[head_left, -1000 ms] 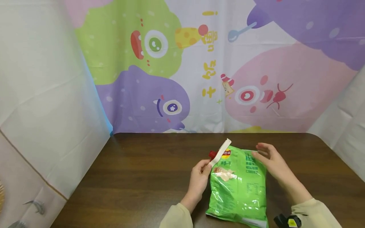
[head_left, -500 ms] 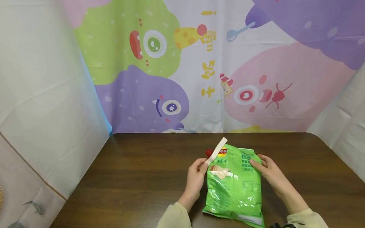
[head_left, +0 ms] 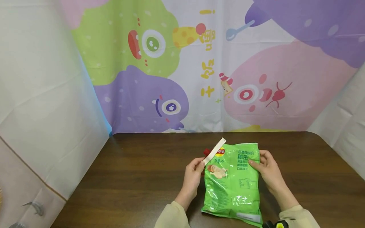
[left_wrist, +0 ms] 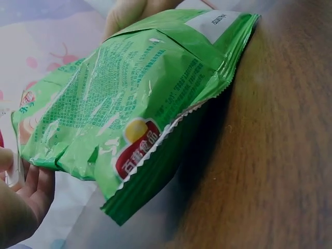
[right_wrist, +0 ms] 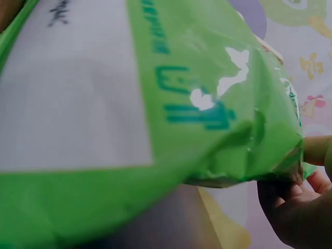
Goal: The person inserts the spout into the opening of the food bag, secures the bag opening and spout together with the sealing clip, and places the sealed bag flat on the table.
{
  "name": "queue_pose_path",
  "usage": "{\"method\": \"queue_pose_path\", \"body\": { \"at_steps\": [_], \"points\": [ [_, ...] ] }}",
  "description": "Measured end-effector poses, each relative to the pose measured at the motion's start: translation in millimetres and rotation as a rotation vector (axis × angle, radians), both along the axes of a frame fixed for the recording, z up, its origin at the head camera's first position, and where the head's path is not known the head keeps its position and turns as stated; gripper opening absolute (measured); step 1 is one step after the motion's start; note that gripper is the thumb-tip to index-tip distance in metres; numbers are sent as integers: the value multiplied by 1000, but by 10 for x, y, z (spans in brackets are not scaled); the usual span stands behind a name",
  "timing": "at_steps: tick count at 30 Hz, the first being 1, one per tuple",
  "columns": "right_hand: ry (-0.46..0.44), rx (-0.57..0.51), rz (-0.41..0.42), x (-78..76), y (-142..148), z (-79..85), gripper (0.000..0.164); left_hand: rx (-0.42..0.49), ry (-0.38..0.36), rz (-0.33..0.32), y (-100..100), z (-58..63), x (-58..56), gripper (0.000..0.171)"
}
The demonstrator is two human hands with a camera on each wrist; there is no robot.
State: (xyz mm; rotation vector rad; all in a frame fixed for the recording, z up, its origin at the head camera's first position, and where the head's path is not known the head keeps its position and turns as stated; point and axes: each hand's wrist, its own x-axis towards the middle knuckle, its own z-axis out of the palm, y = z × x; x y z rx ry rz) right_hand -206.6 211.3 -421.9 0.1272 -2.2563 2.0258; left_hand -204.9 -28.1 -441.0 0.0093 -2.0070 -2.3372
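A puffy green chip bag [head_left: 239, 190] stands on the table between both hands, its printed back facing me. My left hand [head_left: 191, 177] holds a white bag clip [head_left: 215, 150] with a red part [head_left: 206, 152], slanted across the bag's upper left corner. In the left wrist view, thumb and fingers of that hand pinch the clip at the end of the bag [left_wrist: 140, 83]. My right hand [head_left: 269, 171] grips the upper right edge, thumb on the near face and fingers behind. The right wrist view has this hand [right_wrist: 306, 207] pinching the bag's corner.
The dark wooden table [head_left: 137, 177] ends at a cartoon-printed curtain [head_left: 159, 95] behind. Pale cloth walls [head_left: 51, 79] stand at the left and right. A black and yellow device [head_left: 278, 224] sits by the right wrist.
The right hand has come in from beside the bag and taken hold of its upper right edge. The bag and left hand have shifted slightly left, and the bag faces me more squarely.
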Motion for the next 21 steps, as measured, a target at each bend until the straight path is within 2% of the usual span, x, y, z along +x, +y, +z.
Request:
{"method": "queue_pose_path", "body": {
  "at_steps": [3,7,13,17,21],
  "points": [
    [2,-10,-20,-21,-12,-21,34,0,3,7,-10,3,-3,21],
    [-56,34,-5,-14,-17,-25,45,-29,7,39,-45,-4,-31,21],
    [-187,52,126,61,-26,-36,56,-31,14,96,-167,13,-82,22],
    [-232,35,237,82,-59,-60,59,-9,7,96,-215,20,-105,24],
    [-276,37,302,88,-83,-85,59,-2,1,97,-215,17,-105,24]
  ]
}}
